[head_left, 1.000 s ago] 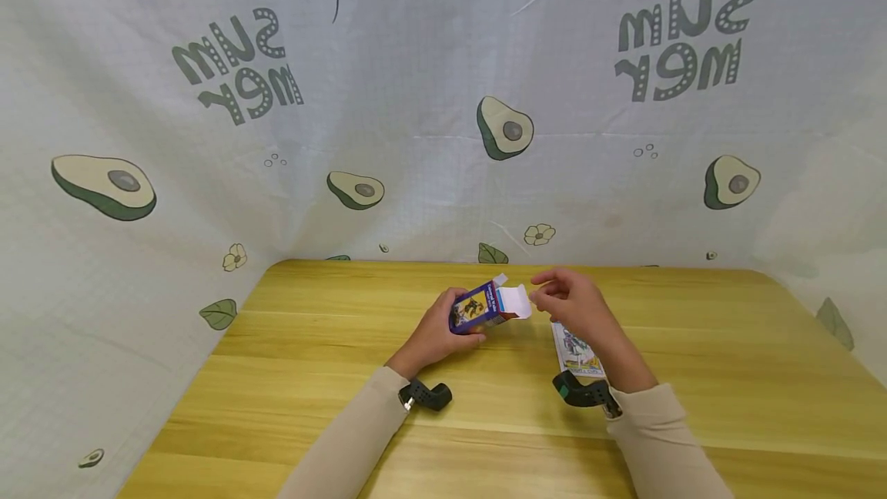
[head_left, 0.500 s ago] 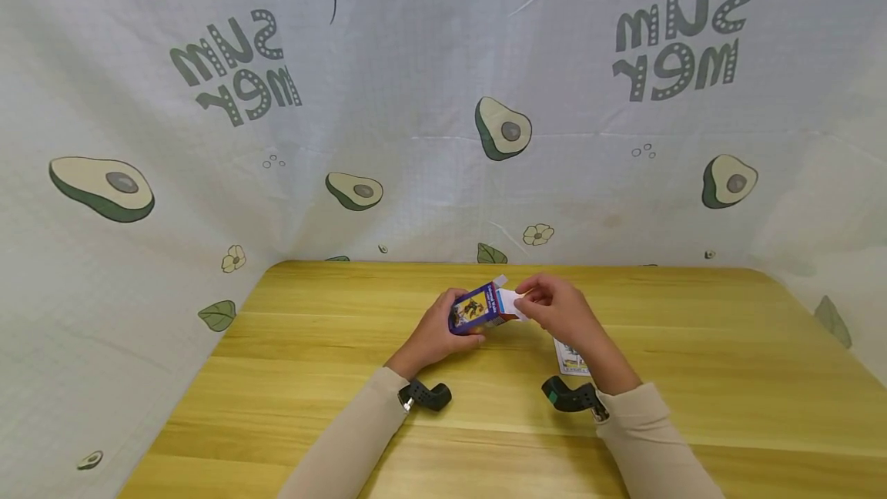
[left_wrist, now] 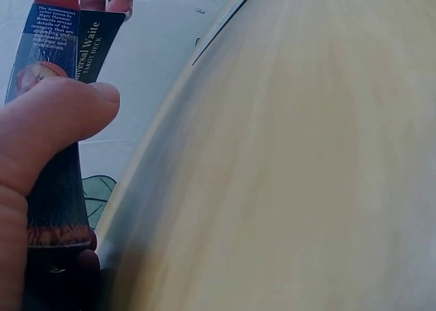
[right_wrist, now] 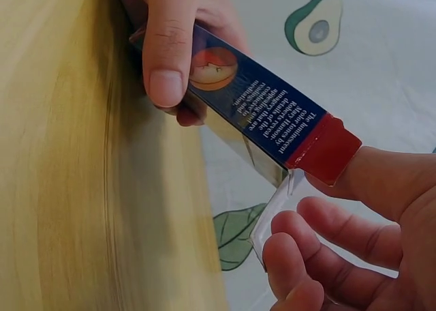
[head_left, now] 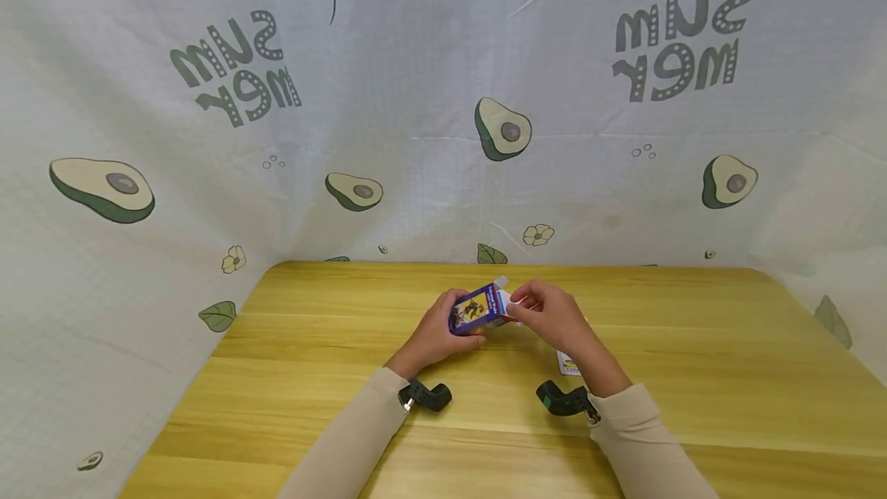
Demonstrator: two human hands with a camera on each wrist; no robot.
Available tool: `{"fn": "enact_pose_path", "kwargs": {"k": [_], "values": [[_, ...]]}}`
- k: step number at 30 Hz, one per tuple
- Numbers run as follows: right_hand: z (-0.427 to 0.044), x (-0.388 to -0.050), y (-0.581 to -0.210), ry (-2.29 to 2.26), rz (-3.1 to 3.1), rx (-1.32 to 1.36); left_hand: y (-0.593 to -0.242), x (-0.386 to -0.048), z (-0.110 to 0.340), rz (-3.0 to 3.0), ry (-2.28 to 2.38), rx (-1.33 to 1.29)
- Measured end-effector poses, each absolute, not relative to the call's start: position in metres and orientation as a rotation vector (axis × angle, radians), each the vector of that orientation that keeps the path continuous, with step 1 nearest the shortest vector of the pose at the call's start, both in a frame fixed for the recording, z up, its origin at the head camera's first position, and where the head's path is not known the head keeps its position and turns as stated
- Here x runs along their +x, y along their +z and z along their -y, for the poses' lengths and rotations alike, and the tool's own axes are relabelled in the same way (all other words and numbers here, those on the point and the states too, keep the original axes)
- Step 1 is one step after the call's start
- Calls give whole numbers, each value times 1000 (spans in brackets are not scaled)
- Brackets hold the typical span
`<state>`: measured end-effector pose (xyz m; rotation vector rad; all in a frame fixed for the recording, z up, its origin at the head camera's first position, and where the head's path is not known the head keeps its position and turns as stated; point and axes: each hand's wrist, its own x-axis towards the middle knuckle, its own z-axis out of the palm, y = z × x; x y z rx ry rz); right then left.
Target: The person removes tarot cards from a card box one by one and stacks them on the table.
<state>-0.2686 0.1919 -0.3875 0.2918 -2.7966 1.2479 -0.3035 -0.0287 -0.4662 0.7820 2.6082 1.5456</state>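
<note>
My left hand (head_left: 438, 331) grips a small blue tarot deck box (head_left: 474, 310) around its lower half, thumb along the narrow side. The box is tilted, its open end toward the right. At that end my right hand (head_left: 557, 319) pinches the white lid flap (right_wrist: 276, 205), fingertips curled against its outer face. The right thumb lies behind a red side flap (right_wrist: 329, 151) in the right wrist view. Whether cards are inside the box is hidden. A picture card (head_left: 568, 364) lies on the table, mostly covered by the right hand and wrist.
Both hands work above a light wooden table (head_left: 333, 376). Behind it hangs a pale curtain (head_left: 416, 98) with avocado prints and lettering. A black wrist camera mount (head_left: 564, 399) sits by the right cuff, another mount (head_left: 431, 396) by the left.
My right hand has moved left and slightly down to the box's open end and now has hold of the lid flap. The left hand and the box have stayed nearly still.
</note>
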Motion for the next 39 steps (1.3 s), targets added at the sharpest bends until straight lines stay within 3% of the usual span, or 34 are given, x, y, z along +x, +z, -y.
{"fn": "enact_pose_path", "kwargs": {"k": [39], "values": [[-189,-269,-393,1209,2839,237,-469,-305,29,-2618,1533,840]]}}
